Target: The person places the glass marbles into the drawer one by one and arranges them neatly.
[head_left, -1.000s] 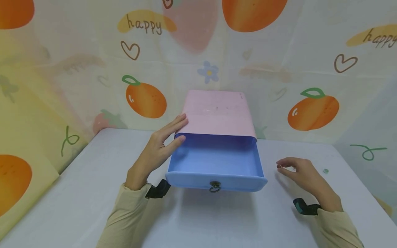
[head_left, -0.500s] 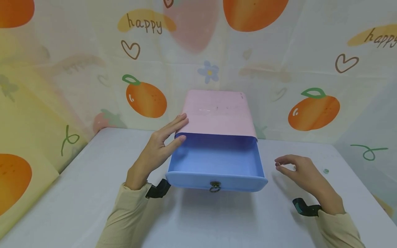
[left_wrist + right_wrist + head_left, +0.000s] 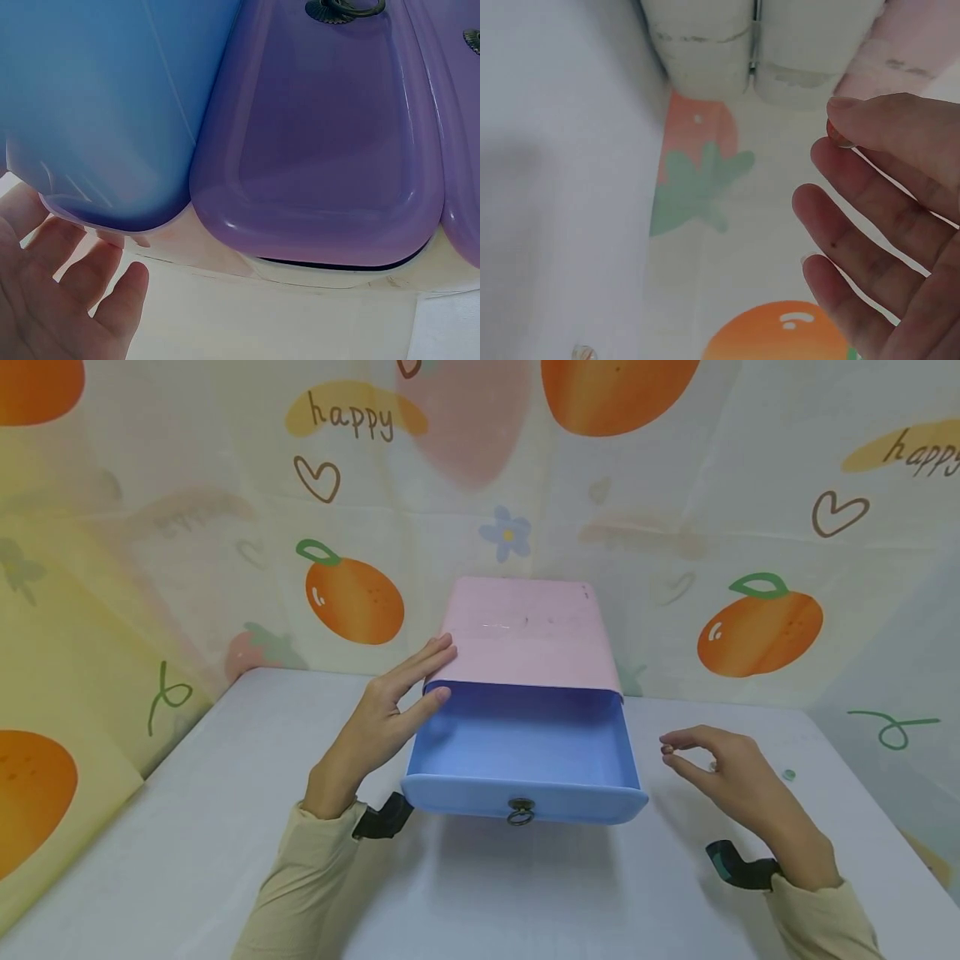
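A drawer cabinet with a pink top [image 3: 528, 631] stands at the back of the table, its blue top drawer [image 3: 525, 743] pulled out, the inside bare. My left hand [image 3: 375, 714] rests against the cabinet's left side and upper edge, fingers extended. In the left wrist view, that hand [image 3: 75, 277] is beside the open drawer's housing, with purple drawers [image 3: 322, 142] closed below it. To the right, my right hand [image 3: 723, 768] is raised over the table and pinches a small red marble [image 3: 838, 133] between thumb and forefinger, mostly covered by them.
A small greenish marble [image 3: 789, 774] lies on the white table [image 3: 525, 902] at the right. Another marble [image 3: 712, 766] shows just behind the right thumb. The drawer's front carries a metal ring pull [image 3: 521, 812]. A printed cloth [image 3: 645, 552] hangs close behind the cabinet.
My right hand has risen slightly and shifted a little to the left with the pinched marble. The left hand and the drawer have stayed put.
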A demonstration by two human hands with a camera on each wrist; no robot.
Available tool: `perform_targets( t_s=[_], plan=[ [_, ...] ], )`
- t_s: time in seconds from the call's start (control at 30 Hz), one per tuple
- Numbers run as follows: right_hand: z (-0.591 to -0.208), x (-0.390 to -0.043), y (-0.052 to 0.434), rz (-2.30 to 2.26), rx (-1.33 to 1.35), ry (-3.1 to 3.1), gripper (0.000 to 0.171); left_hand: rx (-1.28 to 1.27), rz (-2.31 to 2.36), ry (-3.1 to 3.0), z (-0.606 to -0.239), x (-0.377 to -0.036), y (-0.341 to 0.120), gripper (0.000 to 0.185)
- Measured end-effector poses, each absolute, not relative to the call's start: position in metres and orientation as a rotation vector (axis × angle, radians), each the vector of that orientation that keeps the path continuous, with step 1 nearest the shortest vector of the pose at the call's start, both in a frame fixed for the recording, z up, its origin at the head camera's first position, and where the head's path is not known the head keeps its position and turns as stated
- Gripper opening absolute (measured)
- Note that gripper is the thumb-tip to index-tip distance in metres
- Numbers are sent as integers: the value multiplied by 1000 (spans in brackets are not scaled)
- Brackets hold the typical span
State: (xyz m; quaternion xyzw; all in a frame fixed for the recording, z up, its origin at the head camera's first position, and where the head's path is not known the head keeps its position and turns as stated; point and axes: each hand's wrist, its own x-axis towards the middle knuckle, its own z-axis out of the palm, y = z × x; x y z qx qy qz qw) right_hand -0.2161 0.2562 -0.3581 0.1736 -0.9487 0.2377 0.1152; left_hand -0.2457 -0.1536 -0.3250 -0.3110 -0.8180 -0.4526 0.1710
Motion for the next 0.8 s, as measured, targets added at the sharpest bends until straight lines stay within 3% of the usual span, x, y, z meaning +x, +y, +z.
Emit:
perform_targets(
  t_s=[0.8],
  plan=[
    [-345, -202, 244, 649, 592, -2597, 28, -895, -1282, -2309, -327, -246, -154, 50]
  ],
)
